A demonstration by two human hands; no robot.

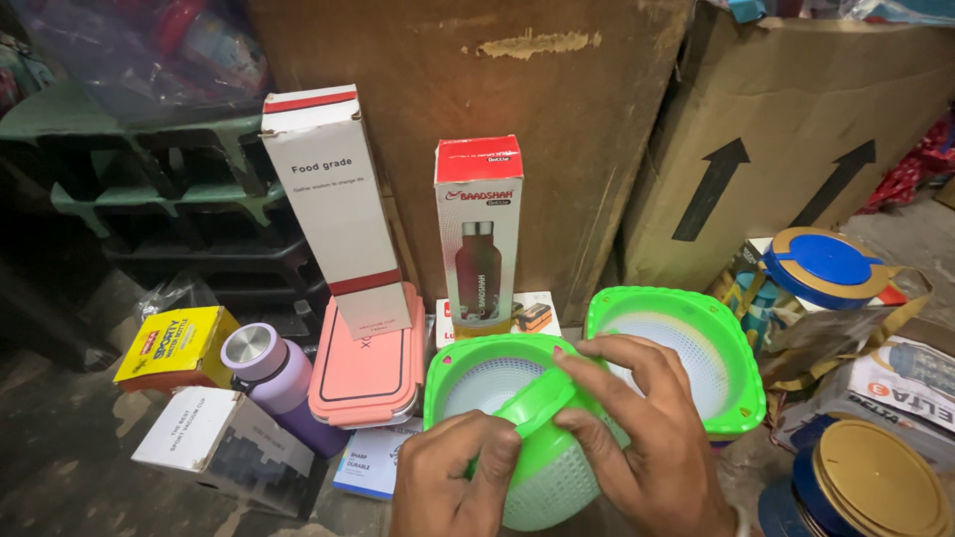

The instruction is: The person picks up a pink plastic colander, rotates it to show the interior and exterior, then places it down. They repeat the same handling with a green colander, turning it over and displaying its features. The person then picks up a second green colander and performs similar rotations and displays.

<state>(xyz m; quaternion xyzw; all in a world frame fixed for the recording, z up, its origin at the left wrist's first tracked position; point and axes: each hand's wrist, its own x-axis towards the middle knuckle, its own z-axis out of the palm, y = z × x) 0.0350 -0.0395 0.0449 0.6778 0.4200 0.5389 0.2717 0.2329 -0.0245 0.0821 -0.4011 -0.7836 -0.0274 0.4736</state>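
Observation:
Both my hands grip a green plastic strainer basket (542, 467) with a white mesh bowl, tilted on its side at the bottom centre. My left hand (453, 477) clasps its lower rim, and my right hand (637, 438) wraps over its top edge. Right behind it sit two more green strainers: one (477, 373) directly behind my fingers and one (686, 348) to the right, both facing up.
A tall white carton (333, 199) and a red-and-white bottle carton (479, 234) stand against big cardboard boxes (796, 129). A pink lunch box (366, 363), a lilac bottle (269, 373), a yellow carton (179, 348) and a white carton (224, 443) lie left. Blue-and-gold lidded containers (826, 264) crowd the right.

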